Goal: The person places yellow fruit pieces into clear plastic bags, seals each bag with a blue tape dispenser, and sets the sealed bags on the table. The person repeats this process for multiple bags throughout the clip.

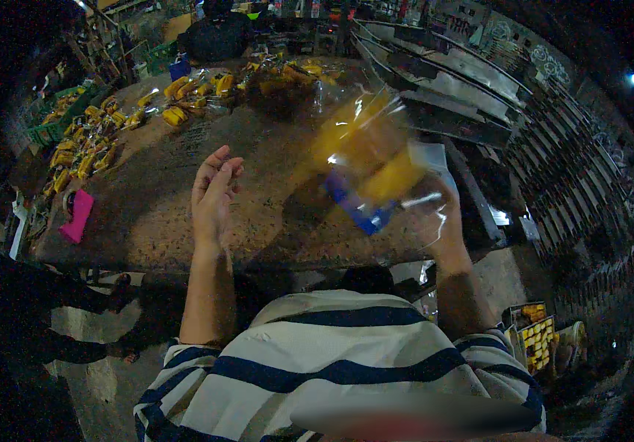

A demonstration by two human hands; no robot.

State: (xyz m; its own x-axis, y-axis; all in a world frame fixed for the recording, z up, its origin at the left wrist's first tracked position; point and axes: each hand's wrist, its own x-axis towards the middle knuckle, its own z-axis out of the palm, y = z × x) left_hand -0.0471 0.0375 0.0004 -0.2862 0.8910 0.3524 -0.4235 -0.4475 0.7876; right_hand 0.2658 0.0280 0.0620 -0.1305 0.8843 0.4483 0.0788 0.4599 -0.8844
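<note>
A transparent plastic bag (372, 149) with yellow pieces inside hangs over the right part of the worktable (173, 237). It is blurred by motion, and a blue printed part shows at its near end. My right hand (440, 207) grips the bag at its right side; the shiny film hides most of my fingers. To the left, over the table, my left hand (214, 190) holds nothing, its fingers loosely bent and apart. A white sheet or bag (430, 157), partly hidden, shows just beyond my right hand.
Small packs of yellow pieces (82, 154) lie along the table's left side, with more packs (184, 94) at the back. Near the left edge are a bright pink piece (80, 216) and a tape roll. A green crate (51, 131) stands left. Metal slats (555, 166) rise at right.
</note>
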